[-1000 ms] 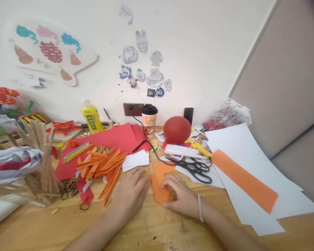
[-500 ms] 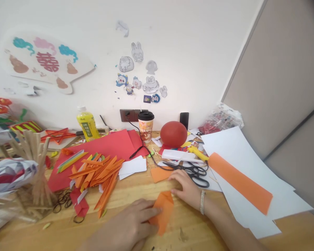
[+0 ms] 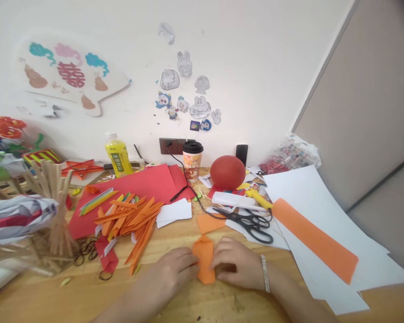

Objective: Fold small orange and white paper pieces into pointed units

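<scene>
A small folded piece of orange paper (image 3: 205, 258) lies on the wooden table in front of me, its top corners folded in to a blunt point. My left hand (image 3: 178, 269) grips its left edge, fingers bent and pressed together. On the opposite edge, my right hand (image 3: 234, 264) has its fingers curled with the thumb below, pinching the paper's side. Just beyond sits an orange paper square (image 3: 210, 223), partly under a cable. Black scissors (image 3: 249, 222) rest closed behind my right hand.
Folded orange strips (image 3: 131, 217) are heaped at left on red paper (image 3: 144, 181). A red balloon-like ball (image 3: 227, 172), a lidded cup (image 3: 192, 163) and a yellow bottle (image 3: 118, 154) stand near the wall. White sheets (image 3: 309, 211) carry an orange strip (image 3: 314, 240) on the right.
My right hand has come down from near the scissors to the paper's right edge. The orange paper is turned more upright, my left hand still on it. The view has shifted slightly.
</scene>
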A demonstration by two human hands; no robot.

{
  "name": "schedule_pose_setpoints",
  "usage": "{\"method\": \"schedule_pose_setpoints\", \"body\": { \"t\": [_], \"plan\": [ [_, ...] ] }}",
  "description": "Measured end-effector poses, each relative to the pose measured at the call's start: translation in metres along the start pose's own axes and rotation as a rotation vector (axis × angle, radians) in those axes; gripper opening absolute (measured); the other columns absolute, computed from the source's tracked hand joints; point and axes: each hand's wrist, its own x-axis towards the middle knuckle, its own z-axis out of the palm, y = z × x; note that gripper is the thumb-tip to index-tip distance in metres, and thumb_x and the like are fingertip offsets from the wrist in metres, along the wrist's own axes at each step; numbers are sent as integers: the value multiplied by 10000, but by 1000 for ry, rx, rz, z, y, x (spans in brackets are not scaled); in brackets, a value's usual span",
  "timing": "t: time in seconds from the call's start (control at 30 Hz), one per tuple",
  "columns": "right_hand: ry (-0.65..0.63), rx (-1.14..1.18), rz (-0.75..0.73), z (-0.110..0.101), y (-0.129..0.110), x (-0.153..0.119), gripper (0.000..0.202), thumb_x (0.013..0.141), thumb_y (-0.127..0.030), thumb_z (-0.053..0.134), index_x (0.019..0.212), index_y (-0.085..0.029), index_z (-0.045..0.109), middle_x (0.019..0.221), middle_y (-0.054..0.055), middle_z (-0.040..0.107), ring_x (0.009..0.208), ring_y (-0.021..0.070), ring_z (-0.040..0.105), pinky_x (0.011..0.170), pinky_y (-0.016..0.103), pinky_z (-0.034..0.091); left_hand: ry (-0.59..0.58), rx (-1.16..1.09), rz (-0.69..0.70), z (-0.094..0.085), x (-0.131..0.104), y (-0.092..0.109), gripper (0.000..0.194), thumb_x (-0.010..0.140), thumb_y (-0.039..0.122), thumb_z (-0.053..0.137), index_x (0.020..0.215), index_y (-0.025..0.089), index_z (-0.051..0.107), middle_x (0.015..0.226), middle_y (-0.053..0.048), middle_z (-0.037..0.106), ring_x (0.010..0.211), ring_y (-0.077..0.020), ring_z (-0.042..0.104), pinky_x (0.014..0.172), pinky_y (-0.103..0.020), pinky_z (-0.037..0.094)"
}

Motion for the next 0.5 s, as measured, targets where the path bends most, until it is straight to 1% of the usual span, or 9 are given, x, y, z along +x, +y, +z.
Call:
{"method": "schedule_pose_setpoints", "body": {
  "t": [0.07,0.17,0.27,0.37,0.5],
  "plan": [
    [3,-24,-1,4,3,0,129,690,-147,707,795,-212,672,760,4,633,757,153,539,714,270,412,-9,69,76,0,2,1,296,964,266,339,959,228,632,928,-41,656,890,-177,562,793,-289,453],
    [-13,-38,10,8,8,-1,57,723,-239,727,762,-221,688,743,0,616,751,146,522,701,262,406,-26,56,86,0,5,2,260,945,245,395,878,222,646,845,-34,637,810,-169,541,728,-281,427],
    [-1,-9,20,10,10,-1,59,713,-246,742,742,-216,700,726,1,597,747,145,513,699,261,404,-24,-108,32,1,9,2,202,918,246,461,846,224,647,811,-20,629,786,-155,536,738,-272,412],
    [41,34,85,12,9,0,70,693,-223,756,703,-200,690,721,2,597,748,147,518,706,268,405,-41,-242,-29,1,11,0,191,904,262,490,821,221,657,813,-21,634,798,-151,547,751,-259,411],
    [78,47,184,16,6,1,108,666,-192,761,649,-185,655,712,-3,599,751,155,526,701,277,400,-24,-234,-126,8,13,-2,183,874,235,519,772,213,669,780,-27,622,776,-159,551,726,-263,409]
  ]
}}
